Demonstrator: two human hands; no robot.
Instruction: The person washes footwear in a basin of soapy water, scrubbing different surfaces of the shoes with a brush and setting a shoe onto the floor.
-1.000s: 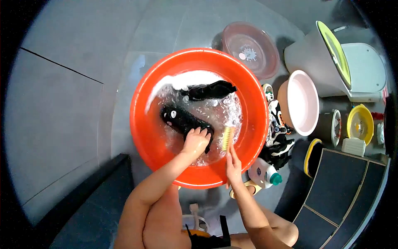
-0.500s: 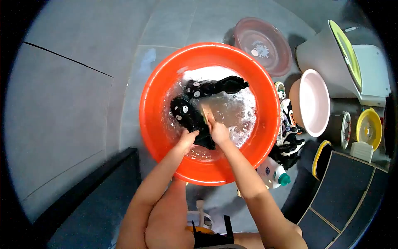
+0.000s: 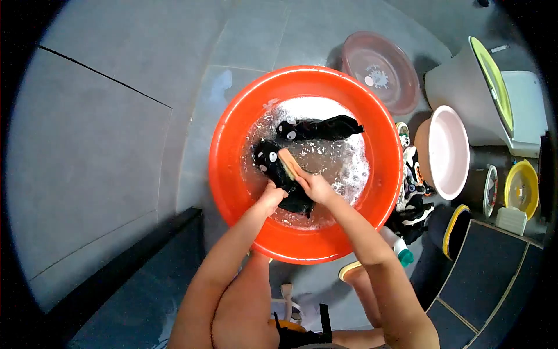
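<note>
Left hand (image 3: 273,197): in from lower left, fingers bent, grip clamped on the left edge of the near black piece (image 3: 268,164), which lies slantwise in the red basin (image 3: 231,148), white spots at its far end. Right hand (image 3: 317,188): in from lower right, grip wrapped around the brush (image 3: 288,161); brush head tilted, against the piece's right side. Containers, L to R: red basin has cloudy water (image 3: 332,156), white suds (image 3: 314,106) toward far and right sides, plus far black piece (image 3: 325,128) lying crosswise. Mauve see-through basin (image 3: 402,88): small pale disc (image 3: 369,81) inside. Then pink basin (image 3: 449,152), yellow basin (image 3: 522,189) further right.
</note>
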